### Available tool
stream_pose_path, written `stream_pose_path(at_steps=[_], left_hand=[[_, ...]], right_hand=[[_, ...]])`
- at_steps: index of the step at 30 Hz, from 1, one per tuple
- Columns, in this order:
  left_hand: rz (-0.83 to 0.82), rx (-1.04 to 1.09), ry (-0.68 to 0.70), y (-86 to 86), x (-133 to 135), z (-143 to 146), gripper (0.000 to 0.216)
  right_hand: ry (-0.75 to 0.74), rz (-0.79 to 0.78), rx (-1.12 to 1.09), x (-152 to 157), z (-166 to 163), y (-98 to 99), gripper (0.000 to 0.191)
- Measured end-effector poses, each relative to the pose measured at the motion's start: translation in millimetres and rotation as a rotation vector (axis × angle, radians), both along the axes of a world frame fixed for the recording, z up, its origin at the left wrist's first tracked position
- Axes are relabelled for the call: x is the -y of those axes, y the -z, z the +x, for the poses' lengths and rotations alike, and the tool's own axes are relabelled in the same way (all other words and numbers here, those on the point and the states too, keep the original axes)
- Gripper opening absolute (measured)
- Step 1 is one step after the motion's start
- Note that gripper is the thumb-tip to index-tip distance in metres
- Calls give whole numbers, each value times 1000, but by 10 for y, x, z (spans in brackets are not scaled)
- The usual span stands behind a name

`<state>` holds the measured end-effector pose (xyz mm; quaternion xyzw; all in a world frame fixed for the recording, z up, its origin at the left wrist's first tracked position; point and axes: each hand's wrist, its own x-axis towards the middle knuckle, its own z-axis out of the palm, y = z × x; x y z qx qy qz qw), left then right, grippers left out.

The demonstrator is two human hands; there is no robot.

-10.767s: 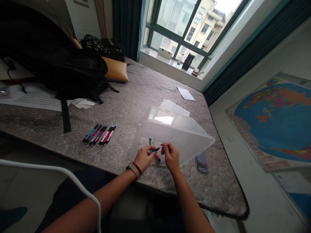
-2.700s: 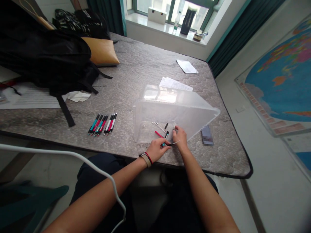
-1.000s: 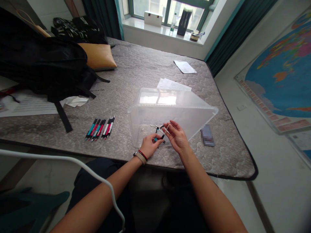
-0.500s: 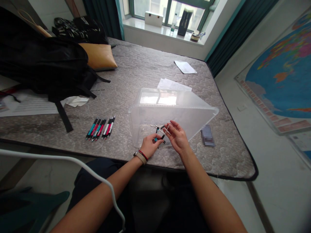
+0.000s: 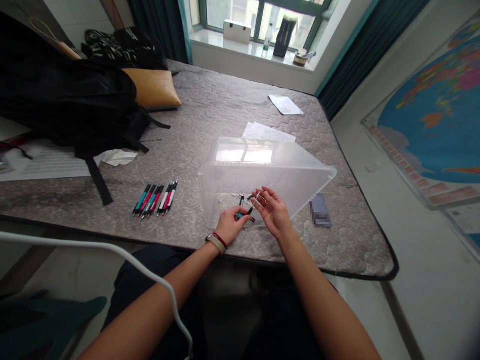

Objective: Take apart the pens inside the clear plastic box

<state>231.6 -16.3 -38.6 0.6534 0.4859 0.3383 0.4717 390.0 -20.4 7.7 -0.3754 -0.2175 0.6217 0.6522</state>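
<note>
My left hand (image 5: 229,226) pinches a teal and black pen barrel (image 5: 240,207) near the front edge of the grey mattress (image 5: 210,115). My right hand (image 5: 274,212) holds a thin clear ink refill (image 5: 255,200) between thumb and fingers, its lower end meeting the barrel. Both hands are in front of the open mouth of a clear plastic bin (image 5: 270,170) lying on its side. Small pen parts lie inside the bin (image 5: 232,196). A row of several assembled pens (image 5: 154,198) lies to the left.
A black backpack (image 5: 71,100) and a tan cushion (image 5: 152,89) sit at the back left, over white papers (image 5: 48,160). More paper sheets (image 5: 268,132) lie behind the bin. A small blurred object (image 5: 320,210) rests to the right. A white cable (image 5: 112,255) crosses the foreground.
Over the last second the hands have barely moved; the right fingers have spread slightly around the refill. Earlier the hands worked lower, at the bin's front edge.
</note>
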Motion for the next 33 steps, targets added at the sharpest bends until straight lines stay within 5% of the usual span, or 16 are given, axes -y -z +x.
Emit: stream_pose_path(at_steps=[11,18,27,33], left_hand=[[39,-34,12,-39,30,13,22],[73,12,4,-115,188,76,18],[93,124,-35,-370,209,-53,19],[91,91,-117,-429,50,-234,22]], right_hand=[[116,-106,34,-79,130,146,18],[253,-179,545,-208,322,357,28],[100,52,1374,-378,164,598,24],[-15,140,1539,-363,56,607,18]])
